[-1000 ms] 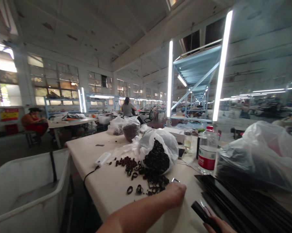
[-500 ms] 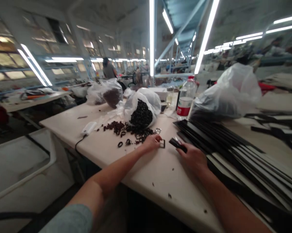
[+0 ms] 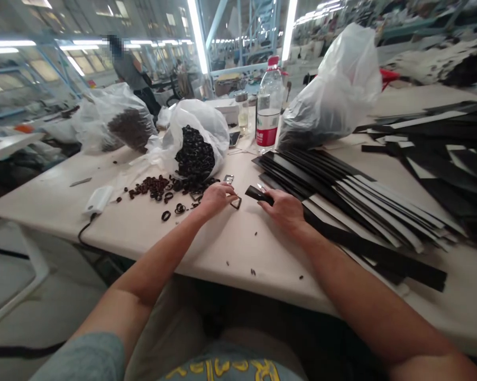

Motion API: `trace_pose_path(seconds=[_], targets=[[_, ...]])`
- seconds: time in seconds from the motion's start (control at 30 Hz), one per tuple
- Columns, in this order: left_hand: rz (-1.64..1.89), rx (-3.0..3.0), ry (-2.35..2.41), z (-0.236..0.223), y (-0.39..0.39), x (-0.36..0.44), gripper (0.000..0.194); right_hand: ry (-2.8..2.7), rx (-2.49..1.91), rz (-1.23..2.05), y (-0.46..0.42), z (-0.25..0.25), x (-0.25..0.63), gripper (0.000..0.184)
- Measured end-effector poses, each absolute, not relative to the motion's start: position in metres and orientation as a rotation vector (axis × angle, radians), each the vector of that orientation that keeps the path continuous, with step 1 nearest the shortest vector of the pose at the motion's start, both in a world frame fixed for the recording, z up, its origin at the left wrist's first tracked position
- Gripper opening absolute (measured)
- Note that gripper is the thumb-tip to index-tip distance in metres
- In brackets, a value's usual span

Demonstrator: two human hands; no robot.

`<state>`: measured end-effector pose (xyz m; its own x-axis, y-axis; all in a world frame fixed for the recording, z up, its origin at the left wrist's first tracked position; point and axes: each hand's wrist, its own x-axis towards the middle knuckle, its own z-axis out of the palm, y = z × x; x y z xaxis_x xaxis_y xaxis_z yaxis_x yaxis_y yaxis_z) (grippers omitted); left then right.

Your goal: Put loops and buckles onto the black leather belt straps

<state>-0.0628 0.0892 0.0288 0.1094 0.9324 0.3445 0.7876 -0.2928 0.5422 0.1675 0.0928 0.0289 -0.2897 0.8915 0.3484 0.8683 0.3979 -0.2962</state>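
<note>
My left hand (image 3: 216, 197) rests on the white table (image 3: 238, 248) with its fingers pinched on a small metal buckle (image 3: 236, 202). Just left of it lies a scatter of small black loops (image 3: 159, 189) spilling from an open white plastic bag (image 3: 199, 138). A second metal buckle (image 3: 228, 179) lies beyond my fingers. My right hand (image 3: 285, 210) is closed on the end of a black belt strap (image 3: 259, 194) that runs back under my forearm. Beside it, to the right, lies a fanned pile of black straps (image 3: 341, 185).
A water bottle (image 3: 268, 112) and a small jar (image 3: 242, 110) stand at the back. Two more plastic bags (image 3: 117, 119) (image 3: 333, 90) sit left and right. A white charger (image 3: 98, 199) with a cable lies near the left edge. A person (image 3: 129, 66) stands far behind.
The view has tipped down towards the table and my lap. My left hand moved from the loop pile to a metal buckle; my right hand brought the strap end close to it.
</note>
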Motion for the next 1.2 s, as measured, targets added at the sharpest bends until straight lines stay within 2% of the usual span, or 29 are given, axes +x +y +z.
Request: trace_pose_path(seconds=[0.1,0.2,0.4,0.57,0.77,1.07,1.2], targets=[[1.299,1.787,1.553,0.028,0.088,-0.068,0.015,-2.185,-1.483,0.07,0.091,0.03,0.168,0.037],[1.485,1.363,1.433,0.027,0.08,-0.068,0.029,-2.167,-1.427,0.076,0.088,0.032,0.167,0.035],[1.653,0.868,1.224,0.024,0.063,-0.059,0.046,-2.237,-1.313,0.116,0.081,0.031,0.163,0.033],[1.698,0.615,1.11,0.018,0.063,-0.057,0.048,-2.321,-1.152,0.157,0.073,0.029,0.16,0.03],[1.753,0.74,1.106,0.014,0.06,-0.051,0.045,-2.569,-0.968,0.213,0.056,0.029,0.152,0.032],[1.778,1.115,1.332,0.017,0.051,-0.038,0.028,-2.584,-1.123,0.08,0.053,0.03,0.15,0.031],[1.82,1.117,1.285,0.015,0.05,-0.036,0.025,-2.483,-1.183,0.017,0.059,0.029,0.153,0.031]])
